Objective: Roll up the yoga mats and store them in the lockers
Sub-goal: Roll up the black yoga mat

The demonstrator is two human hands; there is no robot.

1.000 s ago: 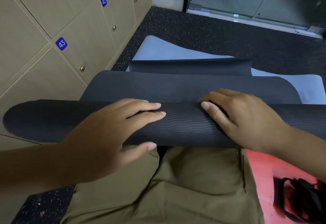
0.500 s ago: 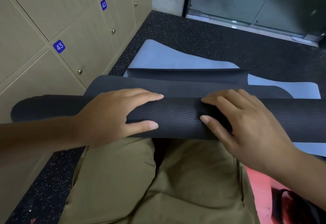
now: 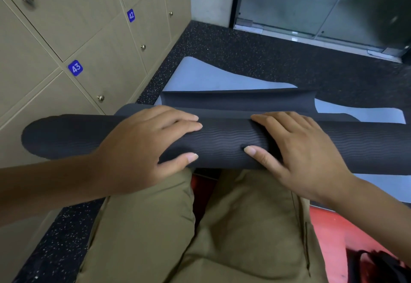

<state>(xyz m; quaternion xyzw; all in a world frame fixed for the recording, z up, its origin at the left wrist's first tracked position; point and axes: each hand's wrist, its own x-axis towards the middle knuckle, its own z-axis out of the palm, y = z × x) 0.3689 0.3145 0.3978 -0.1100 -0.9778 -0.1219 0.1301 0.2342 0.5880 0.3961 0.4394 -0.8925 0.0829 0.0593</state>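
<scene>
While you kneel on the floor [image 3: 278,60], both of your hands rest on one dark mat roll [image 3: 222,147] lying crosswise just in front of your knees.
You can count two mats: the dark one, mostly rolled with its free end [image 3: 240,102] lying flat ahead, and a light blue mat [image 3: 211,78] spread beneath it; three numbered locker doors, 43 [image 3: 75,67], 42 [image 3: 131,15] and one more beyond, stand shut along your left. Your left hand [image 3: 142,149] lies over the roll with fingers stretched across the top and thumb pressed on the near side. Your right hand [image 3: 298,151] mirrors it, fingers bent over the top, thumb on the near face. Khaki trousers [image 3: 222,238] fill the foreground, with a red patch [image 3: 338,231] at your right.
</scene>
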